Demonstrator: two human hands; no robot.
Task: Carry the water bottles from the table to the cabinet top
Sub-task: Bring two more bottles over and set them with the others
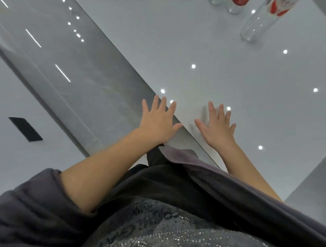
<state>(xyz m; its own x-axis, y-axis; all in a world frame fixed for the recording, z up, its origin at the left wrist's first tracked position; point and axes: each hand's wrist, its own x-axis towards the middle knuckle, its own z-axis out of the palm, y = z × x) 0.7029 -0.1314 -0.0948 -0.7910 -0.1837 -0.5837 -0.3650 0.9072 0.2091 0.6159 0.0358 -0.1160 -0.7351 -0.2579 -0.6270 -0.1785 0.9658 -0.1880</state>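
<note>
Clear plastic water bottles with red labels stand at the far top right of a glossy white surface (229, 74): one bottle (259, 23) nearest, another bottle (235, 7) behind it, and the base of a third bottle (215, 1) at the top edge. My left hand (158, 121) is spread flat over the surface's near left edge, holding nothing. My right hand (217, 128) hovers palm down over the surface, fingers apart and empty. Both hands are far short of the bottles.
Ceiling lights reflect in the white top. A glossy grey floor strip (79, 74) runs diagonally along its left edge. A white panel with a black rectangle (25, 128) lies at the far left. My dark clothing fills the bottom.
</note>
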